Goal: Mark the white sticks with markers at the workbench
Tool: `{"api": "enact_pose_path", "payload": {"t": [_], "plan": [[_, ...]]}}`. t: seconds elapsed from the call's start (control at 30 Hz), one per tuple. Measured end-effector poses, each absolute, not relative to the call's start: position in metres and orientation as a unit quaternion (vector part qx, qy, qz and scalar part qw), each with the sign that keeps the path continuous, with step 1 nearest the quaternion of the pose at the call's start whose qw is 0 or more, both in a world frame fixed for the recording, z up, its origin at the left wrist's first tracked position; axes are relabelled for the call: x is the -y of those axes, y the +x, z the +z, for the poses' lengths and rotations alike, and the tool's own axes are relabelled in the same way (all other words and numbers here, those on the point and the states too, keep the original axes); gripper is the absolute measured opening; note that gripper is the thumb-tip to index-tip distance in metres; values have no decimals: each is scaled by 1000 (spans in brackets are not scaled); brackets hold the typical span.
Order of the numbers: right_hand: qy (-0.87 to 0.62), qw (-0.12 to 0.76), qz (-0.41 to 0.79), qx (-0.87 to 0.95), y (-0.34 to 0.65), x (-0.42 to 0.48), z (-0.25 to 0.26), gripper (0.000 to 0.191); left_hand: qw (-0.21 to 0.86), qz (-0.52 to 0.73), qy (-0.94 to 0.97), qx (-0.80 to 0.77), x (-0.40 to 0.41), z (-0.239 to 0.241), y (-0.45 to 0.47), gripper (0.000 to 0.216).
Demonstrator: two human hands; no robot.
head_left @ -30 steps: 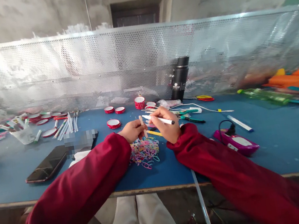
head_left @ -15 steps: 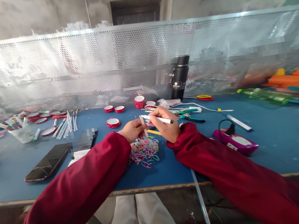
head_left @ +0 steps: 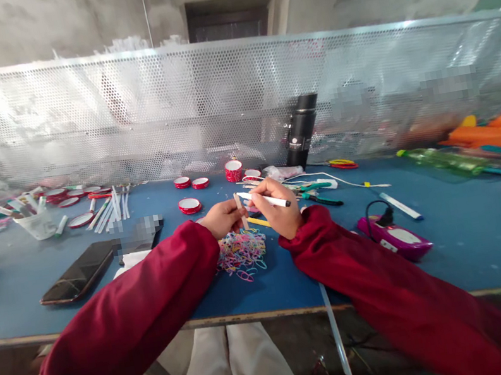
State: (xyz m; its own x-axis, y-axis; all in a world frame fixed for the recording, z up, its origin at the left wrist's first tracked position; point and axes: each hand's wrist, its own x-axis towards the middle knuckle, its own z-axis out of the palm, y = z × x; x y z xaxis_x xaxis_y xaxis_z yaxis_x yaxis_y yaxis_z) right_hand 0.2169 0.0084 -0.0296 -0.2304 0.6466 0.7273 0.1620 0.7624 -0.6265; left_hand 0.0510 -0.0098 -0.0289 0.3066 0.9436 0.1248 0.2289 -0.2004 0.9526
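My left hand [head_left: 221, 219] pinches a short pale stick [head_left: 239, 206] and holds it upright over the blue table [head_left: 471, 240]. My right hand [head_left: 277, 205] grips a white pen with a dark tip [head_left: 266, 199], lying across the fingers, its near end close to the stick. Both hands meet above a heap of small coloured rubber bands [head_left: 241, 253]. Red sleeves cover both forearms.
A black phone [head_left: 78, 280] lies at the left, a purple device with a black cable [head_left: 396, 237] at the right. Red-rimmed lids [head_left: 190, 205], white sticks [head_left: 111, 214], pliers [head_left: 322, 200] and a black flask [head_left: 301, 131] stand further back, before a perforated metal screen [head_left: 124, 119].
Both hands have stayed nearly still; they sit slightly lower in view as the camera tilted a little up. Stick and pen remain held.
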Motion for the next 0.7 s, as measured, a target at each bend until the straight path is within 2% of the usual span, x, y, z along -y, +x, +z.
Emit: {"api": "enact_pose_path", "payload": {"t": [0.7], "plan": [[-265,562,216,753,217,-9,-29,12,464,392,664,-435,11,-29,51,14]]}}
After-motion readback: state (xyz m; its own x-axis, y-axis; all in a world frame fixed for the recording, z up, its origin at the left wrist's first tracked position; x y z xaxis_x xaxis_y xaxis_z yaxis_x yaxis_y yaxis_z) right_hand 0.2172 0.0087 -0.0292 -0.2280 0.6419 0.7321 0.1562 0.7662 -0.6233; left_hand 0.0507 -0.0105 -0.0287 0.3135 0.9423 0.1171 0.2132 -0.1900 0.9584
